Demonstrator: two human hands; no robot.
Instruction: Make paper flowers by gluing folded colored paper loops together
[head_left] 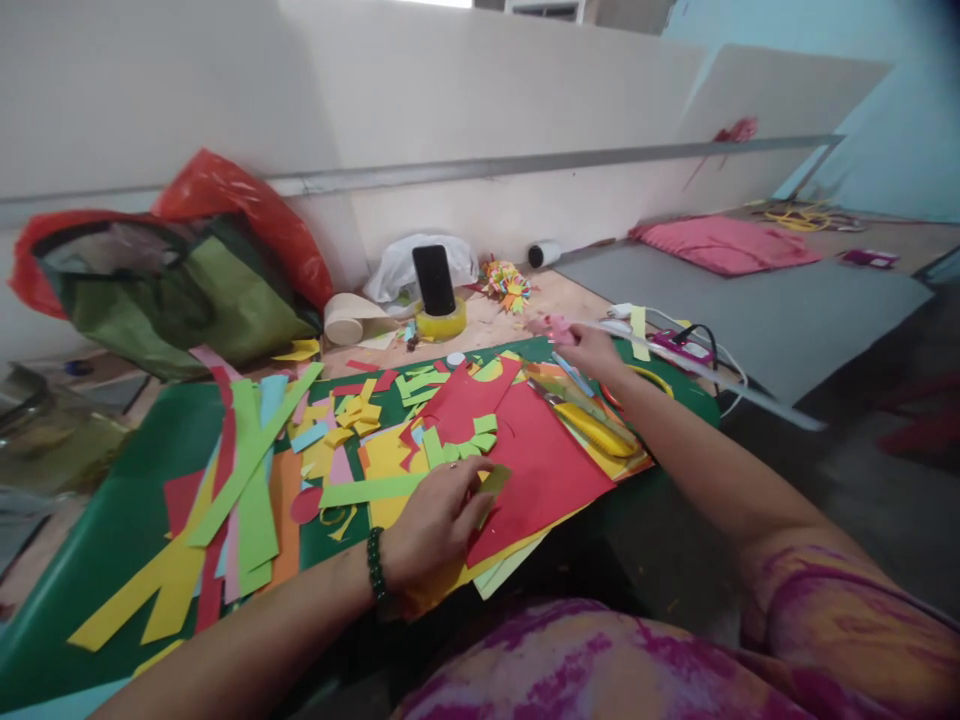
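My right hand [596, 352] is wrapped round a pink glue gun [556, 328], at the far edge of the paper pile. A long translucent glue stick [750, 398] sticks out behind it to the right. Closer in, my left hand [442, 515] is closed with a small yellow-green paper piece [496, 482] at its fingertips, over a red sheet [544, 475]. A light-green strip [371, 490] runs out to the left from under that hand. Just beyond the fingers, folded light-green paper pieces [484, 435] lie on the red paper.
Long coloured paper strips [251, 480] cross on the green mat [97, 540] at left. A yellow cutter [596, 430] lies right of the red sheet. Behind stand a phone [433, 280] on a tape roll [441, 320] and a green bag [180, 300]. A cable and purple power strip [679, 345] lie at right.
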